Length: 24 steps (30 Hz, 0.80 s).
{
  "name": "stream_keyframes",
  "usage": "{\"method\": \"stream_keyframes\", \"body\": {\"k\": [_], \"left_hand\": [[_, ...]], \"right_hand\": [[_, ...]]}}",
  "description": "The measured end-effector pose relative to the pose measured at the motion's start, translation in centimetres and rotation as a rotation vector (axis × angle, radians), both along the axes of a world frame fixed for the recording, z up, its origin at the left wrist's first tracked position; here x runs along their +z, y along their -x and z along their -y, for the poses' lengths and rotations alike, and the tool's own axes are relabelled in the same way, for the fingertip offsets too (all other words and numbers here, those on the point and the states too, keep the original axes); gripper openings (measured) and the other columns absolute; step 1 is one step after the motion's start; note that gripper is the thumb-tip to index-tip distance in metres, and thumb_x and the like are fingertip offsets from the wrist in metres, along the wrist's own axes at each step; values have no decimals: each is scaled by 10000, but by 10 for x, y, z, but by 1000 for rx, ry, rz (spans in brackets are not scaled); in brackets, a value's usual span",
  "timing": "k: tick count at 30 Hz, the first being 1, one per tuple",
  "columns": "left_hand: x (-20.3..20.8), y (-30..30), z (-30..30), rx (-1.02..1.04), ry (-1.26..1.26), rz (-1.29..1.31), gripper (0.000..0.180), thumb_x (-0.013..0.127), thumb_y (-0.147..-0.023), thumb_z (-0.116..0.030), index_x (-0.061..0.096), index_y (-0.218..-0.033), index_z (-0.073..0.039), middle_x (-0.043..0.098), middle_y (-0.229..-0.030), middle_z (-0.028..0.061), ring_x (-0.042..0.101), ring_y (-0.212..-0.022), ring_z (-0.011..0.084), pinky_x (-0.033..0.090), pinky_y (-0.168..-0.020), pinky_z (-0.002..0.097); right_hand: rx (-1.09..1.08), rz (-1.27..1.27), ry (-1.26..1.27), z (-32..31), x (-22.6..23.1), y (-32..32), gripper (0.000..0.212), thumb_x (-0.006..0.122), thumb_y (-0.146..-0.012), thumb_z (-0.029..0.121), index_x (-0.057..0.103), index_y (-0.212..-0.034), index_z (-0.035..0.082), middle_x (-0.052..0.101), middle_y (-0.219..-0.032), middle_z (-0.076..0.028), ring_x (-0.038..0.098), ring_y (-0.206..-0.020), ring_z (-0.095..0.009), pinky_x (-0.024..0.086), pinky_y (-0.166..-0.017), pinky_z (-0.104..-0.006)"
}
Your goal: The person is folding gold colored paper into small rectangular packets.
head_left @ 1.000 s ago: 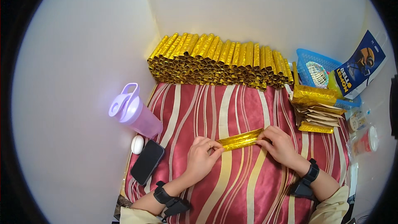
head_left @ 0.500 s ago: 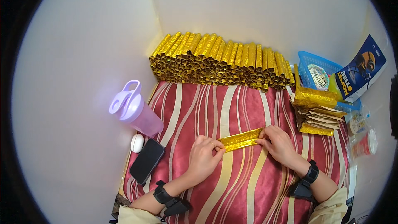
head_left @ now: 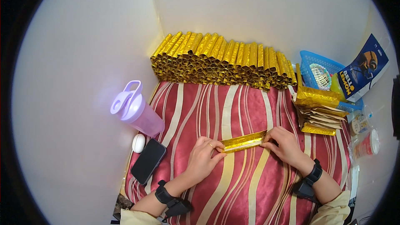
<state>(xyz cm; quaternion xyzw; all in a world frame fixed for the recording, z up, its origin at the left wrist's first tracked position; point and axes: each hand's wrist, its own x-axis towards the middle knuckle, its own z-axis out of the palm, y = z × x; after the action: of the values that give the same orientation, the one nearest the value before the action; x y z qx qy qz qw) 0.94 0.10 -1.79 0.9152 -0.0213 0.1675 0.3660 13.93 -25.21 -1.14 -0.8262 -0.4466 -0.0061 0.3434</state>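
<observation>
A folded strip of shiny gold paper (head_left: 244,141) is stretched between my two hands, just above the striped red cloth (head_left: 208,121). My left hand (head_left: 203,154) pinches its left end between thumb and fingers; a ring shows on one finger. At the other end, the thumb and fingers of my right hand (head_left: 282,145) are closed on the paper. A pale line runs along the strip's near edge. Across the far side of the cloth lies a wide stack of gold paper tubes (head_left: 216,60), their ends toward me.
To the left stand a purple shaker bottle (head_left: 139,110), a white oval case (head_left: 138,143) and a dark phone (head_left: 148,161). On the right are a bundle of gold paper sheets (head_left: 321,114), a blue basket (head_left: 312,64), a dark blue packet (head_left: 362,68) and a plastic cup (head_left: 368,143).
The strip has been folded over further; it looks narrower and a pale line now shows along its near edge. Both hands keep their hold, with small finger shifts.
</observation>
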Motion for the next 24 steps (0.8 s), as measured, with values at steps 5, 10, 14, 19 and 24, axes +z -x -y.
{"method": "stream_keyframes", "body": {"k": [5, 10, 14, 19, 24], "left_hand": [[-1, 0, 0, -79, -33, 18, 168, 790, -723, -90, 669, -831, -51, 636, -944, 62, 549, -995, 253, 445, -872, 369], [-1, 1, 2, -53, -69, 21, 178, 804, -709, -114, 673, -814, -57, 620, -967, 55, 542, -1005, 258, 437, -885, 374], [-1, 0, 3, -57, -48, 34, 180, 796, -706, -132, 660, -800, -61, 597, -935, 48, 525, -981, 262, 432, -856, 393], [-1, -1, 4, -55, -38, 45, 164, 791, -708, -114, 649, -771, -60, 595, -921, 45, 525, -975, 259, 430, -855, 388], [1, 1, 5, -56, -6, 17, 163, 786, -717, -117, 642, -761, -55, 600, -930, 47, 526, -987, 258, 428, -858, 390]], "right_hand": [[52, 138, -27, -1, 4, 5, 195, 751, -756, 103, 615, -890, 68, 594, -884, -70, 584, -864, -274, 488, -730, -373], [141, 303, 3, -8, 6, 9, 194, 705, -761, 94, 640, -943, 84, 592, -880, -53, 579, -847, -253, 482, -731, -353], [197, 446, 85, -11, 6, 8, 171, 718, -730, 92, 667, -893, 90, 607, -847, -27, 584, -784, -209, 467, -679, -330], [204, 512, 99, -11, 5, 9, 171, 712, -726, 120, 666, -887, 85, 606, -824, -16, 589, -783, -198, 469, -659, -326], [185, 446, 68, -11, 6, 12, 150, 629, -737, 117, 607, -883, 89, 574, -863, -34, 581, -835, -207, 481, -683, -325]]}}
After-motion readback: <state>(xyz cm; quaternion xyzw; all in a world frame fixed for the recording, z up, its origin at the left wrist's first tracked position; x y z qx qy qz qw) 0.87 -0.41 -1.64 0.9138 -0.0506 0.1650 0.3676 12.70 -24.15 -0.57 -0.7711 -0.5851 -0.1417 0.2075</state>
